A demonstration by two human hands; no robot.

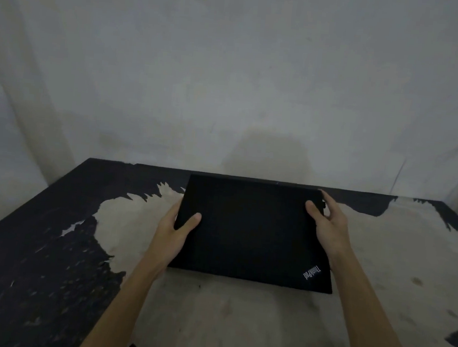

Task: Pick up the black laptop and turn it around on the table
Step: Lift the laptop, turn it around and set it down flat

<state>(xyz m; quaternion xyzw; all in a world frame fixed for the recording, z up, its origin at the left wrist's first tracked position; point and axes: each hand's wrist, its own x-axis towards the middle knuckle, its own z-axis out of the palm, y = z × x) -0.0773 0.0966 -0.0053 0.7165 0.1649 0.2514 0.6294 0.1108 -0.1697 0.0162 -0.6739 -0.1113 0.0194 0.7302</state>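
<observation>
Dim interior. A pale grey-white cloth backdrop [233, 61], creased in long folds at 9 and 3 o'clock, fills the upper half. Below it, from 8 to 4 o'clock, lies a dark desk [34, 238] whose black coating has peeled off in ragged patches, exposing a pale, stained surface [395, 259]. Lighting is low and even.

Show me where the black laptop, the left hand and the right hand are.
black laptop [247, 228], head view, middle of lid.
left hand [173, 231], head view, back of hand.
right hand [329, 225], head view, back of hand.
</observation>
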